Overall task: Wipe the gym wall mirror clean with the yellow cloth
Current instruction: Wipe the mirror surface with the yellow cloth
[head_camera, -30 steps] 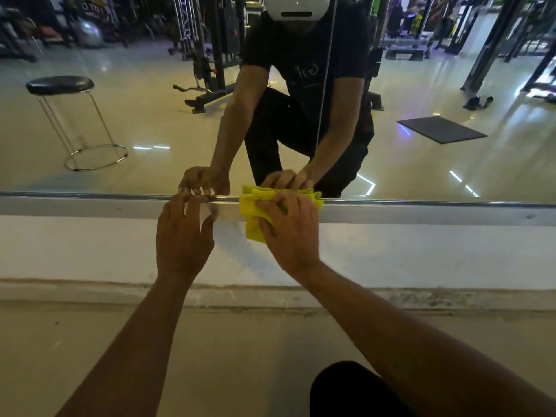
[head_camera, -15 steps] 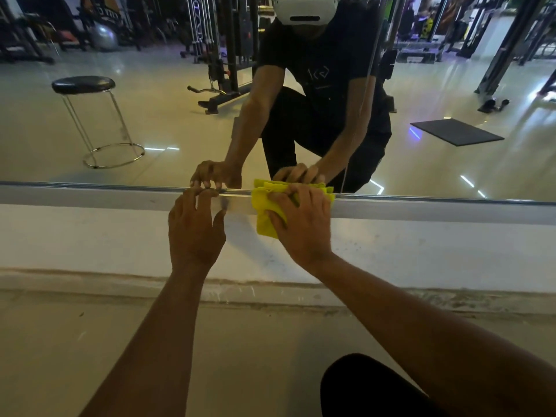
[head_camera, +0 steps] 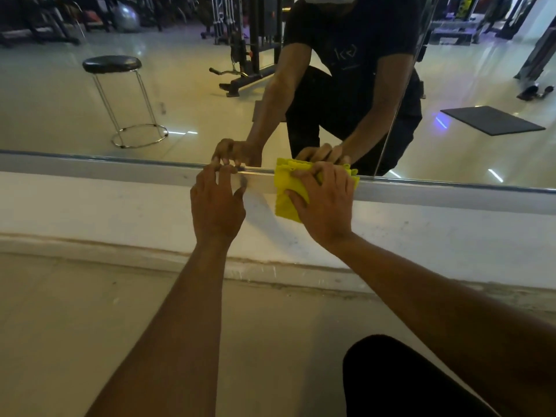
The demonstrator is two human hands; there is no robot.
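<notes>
— Head view first: what's where?
— Yellow cloth (head_camera: 290, 191) folded against the aluminium bottom frame (head_camera: 120, 171) of the gym wall mirror (head_camera: 180, 94), draped over the rail and hanging a little onto the white wall strip (head_camera: 90, 212) beneath. Right hand (head_camera: 323, 203) on top of it, fingers (head_camera: 304, 177) curled and gripping the folds, pressing into the rail.
— And the left hand (head_camera: 215, 206)?
— Holding nothing. Fingers spread and fairly straight, tips resting on the rail's top edge just beside the cloth, apparently bracing.
— Anything else in that view?
— Only reflections: black stool (head_camera: 120, 97), floor mat (head_camera: 493, 120), weight machine (head_camera: 249, 43), plus the crouching person mirrored.
— Progress, at a guess?
— Edge work at the very bottom; no telling how much glass above remains.
— What could go wrong from here?
— Bare left fingertips touching right at the glass line, so likely to smear fresh prints on the glass. Grime off the rail and wall strip picked up by the cloth, then dragged as streaks across the glass if not refolded. Hanging corner liable to slip free under a fast sideways stroke.
</notes>
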